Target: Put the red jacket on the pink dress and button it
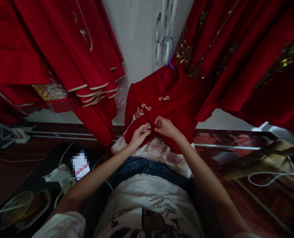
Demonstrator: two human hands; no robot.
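Observation:
A red velvet jacket (171, 99) hangs on a purple hanger (170, 49) straight in front of me. Pearl clasps run down its front, with a gold and red tasselled brooch (137, 114) beside them. My left hand (139, 134) pinches the jacket's front edge at a lower pearl clasp (148, 124), fingers closed on it. My right hand (165, 127) grips the opposite edge of the fabric right beside it, fingers curled. A pale embroidered skirt (162, 152) shows under the jacket's hem.
More red garments with gold trim (62, 59) hang at the left, and others with gold embroidery (236, 56) at the right. A white wall (137, 39) is behind. On the dark floor lie white cables (268, 178), a small white device (60, 173) and round plates (20, 208).

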